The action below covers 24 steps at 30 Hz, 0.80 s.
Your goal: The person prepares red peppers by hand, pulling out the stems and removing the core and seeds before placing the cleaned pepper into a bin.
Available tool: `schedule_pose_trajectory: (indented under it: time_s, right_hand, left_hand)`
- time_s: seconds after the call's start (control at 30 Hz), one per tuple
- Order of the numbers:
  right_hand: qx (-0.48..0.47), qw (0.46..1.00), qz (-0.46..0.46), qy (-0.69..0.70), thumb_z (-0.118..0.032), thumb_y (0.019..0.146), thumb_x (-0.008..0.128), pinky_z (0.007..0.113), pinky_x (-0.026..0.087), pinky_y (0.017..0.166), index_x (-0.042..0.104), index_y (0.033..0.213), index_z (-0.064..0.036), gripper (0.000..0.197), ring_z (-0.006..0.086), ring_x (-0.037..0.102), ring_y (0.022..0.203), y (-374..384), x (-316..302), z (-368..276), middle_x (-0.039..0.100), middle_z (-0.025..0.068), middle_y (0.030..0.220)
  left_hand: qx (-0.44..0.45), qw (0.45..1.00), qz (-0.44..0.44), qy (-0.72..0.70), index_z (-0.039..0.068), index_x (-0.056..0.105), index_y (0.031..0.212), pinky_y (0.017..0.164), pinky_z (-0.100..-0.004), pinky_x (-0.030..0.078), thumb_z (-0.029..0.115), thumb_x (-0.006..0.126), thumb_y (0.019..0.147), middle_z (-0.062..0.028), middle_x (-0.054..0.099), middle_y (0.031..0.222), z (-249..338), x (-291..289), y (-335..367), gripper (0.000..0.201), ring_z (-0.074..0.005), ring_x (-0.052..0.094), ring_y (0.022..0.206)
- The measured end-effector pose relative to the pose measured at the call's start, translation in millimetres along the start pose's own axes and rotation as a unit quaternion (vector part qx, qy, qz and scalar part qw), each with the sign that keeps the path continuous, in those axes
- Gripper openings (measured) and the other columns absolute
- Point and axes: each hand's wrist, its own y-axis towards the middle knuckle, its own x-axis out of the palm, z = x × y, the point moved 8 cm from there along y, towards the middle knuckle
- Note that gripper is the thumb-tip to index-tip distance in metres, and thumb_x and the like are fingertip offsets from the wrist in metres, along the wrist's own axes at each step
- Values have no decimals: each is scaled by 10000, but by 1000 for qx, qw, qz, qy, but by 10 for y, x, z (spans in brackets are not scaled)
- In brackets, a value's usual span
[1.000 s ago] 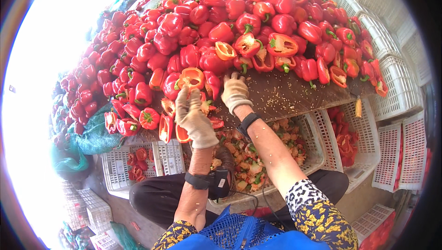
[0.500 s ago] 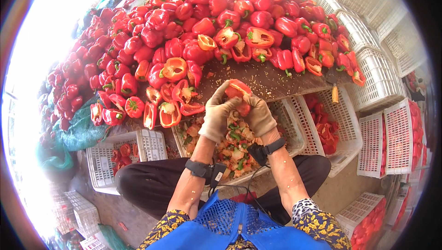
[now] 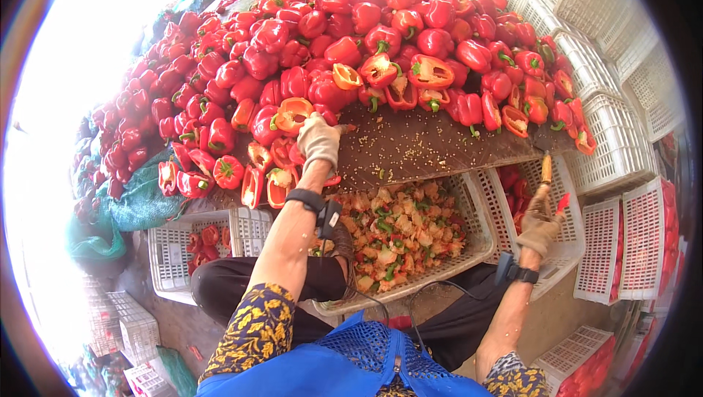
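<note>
My left hand [image 3: 320, 142], in a light glove, reaches palm down into the near edge of the red bell pepper pile [image 3: 315, 31]. Its thumb stands apart from the fingers, beside a cut pepper half [image 3: 293, 114]; the fingertips are partly hidden. My right hand [image 3: 538, 230], gloved too, is over the white crate of cut red peppers [image 3: 567, 240], fingers apart. A small red pepper piece [image 3: 563, 203] shows at its fingers. Just above the fingertips is the yellow handle of a knife [image 3: 547, 168], hanging over the table edge.
Between my knees stands a crate [image 3: 480, 232] full of pepper cores and green stems. Seeds lie scattered on the brown tabletop [image 3: 439, 141]. Another crate [image 3: 249, 232] with red pieces is at left, near green netting [image 3: 139, 196]. Stacked white crates [image 3: 611, 137] stand at right.
My hands were together over the core crate with a red pepper between them. They have parted: the left went forward to the pile, the right out to the right-hand crate.
</note>
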Motion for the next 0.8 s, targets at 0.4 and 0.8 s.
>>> schedule_pose_trajectory:
  time_s: [0.4, 0.8]
  right_hand:
    - [195, 806, -325, -455, -555, 840, 684, 363, 447, 1022, 413, 1439, -85, 807, 231, 542, 1206, -1100, 385, 2781, 542, 87, 1344]
    - [268, 847, -382, -256, -116, 729, 832, 349, 511, 943, 500, 1352, -39, 710, 223, 587, 1140, -1721, 785, 2355, 592, 85, 1276]
  left_hand:
    - [-2, 655, -330, -680, -31, 647, 1088, 847, -352, 539, -54, 752, 664, -92, 705, 994, 677, 128, -1477, 437, -212, 675, 927]
    - [-10, 536, -389, -749, -42, 548, 1276, 903, -335, 509, 111, 737, 842, -100, 662, 1091, 795, -56, -1814, 497, -193, 629, 1005]
